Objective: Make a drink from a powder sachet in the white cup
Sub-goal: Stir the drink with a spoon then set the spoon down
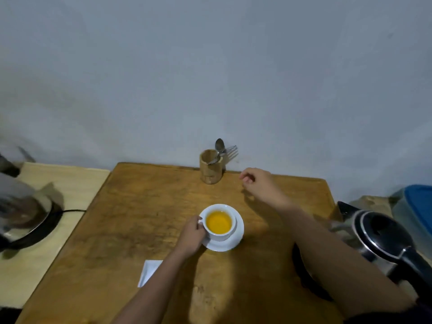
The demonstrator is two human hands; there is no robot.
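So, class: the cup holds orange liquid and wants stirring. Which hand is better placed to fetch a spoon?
Right. The right hand hovers empty beside the wooden holder with the spoon; the left hand steadies the white cup.

The left forearm covers part of the white paper [149, 272] on the bench [140, 206]. The kettle [383, 239] is cut off at the right edge, and a blurred appliance [21, 206] at the left edge.

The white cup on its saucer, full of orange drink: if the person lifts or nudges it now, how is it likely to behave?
The white cup looks ceramic, so probably rigid and breakable. The orange drink sits near the rim and would likely slosh if jerked. Resting loose on the saucer, it may slide when pushed; the left hand at its handle should steady it.
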